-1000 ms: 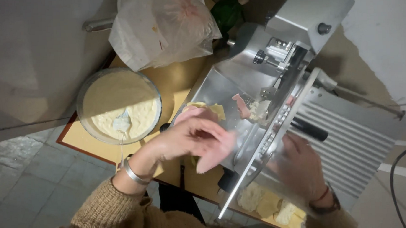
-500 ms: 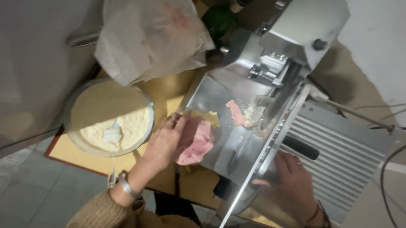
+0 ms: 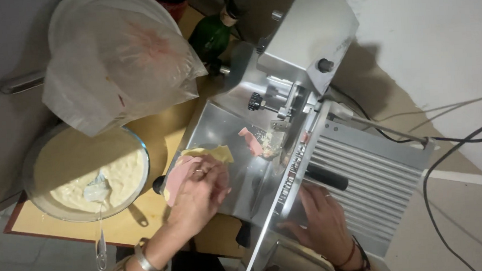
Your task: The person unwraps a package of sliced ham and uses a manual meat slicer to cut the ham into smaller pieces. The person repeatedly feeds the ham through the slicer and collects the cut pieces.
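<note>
A pink slice of cold meat (image 3: 176,178) lies under the left hand (image 3: 200,191), fingers closed loosely over it, on the receiving tray (image 3: 219,125) of a metal slicing machine (image 3: 302,46), beside pale cheese slices (image 3: 212,152). One more pink piece (image 3: 250,141) hangs by the blade, so slicing looks part done. The right hand (image 3: 320,221) rests flat and open on the ribbed carriage (image 3: 372,173). On the left of the worktop (image 3: 159,128) stand a glass bowl of creamy mixture (image 3: 118,179) and a plastic bag (image 3: 113,60).

Before me a white wall (image 3: 437,29) takes a hard shadow. Black cables (image 3: 458,137) run across it. My wooden table (image 3: 147,221) stands over grey floor tiles (image 3: 30,264).
</note>
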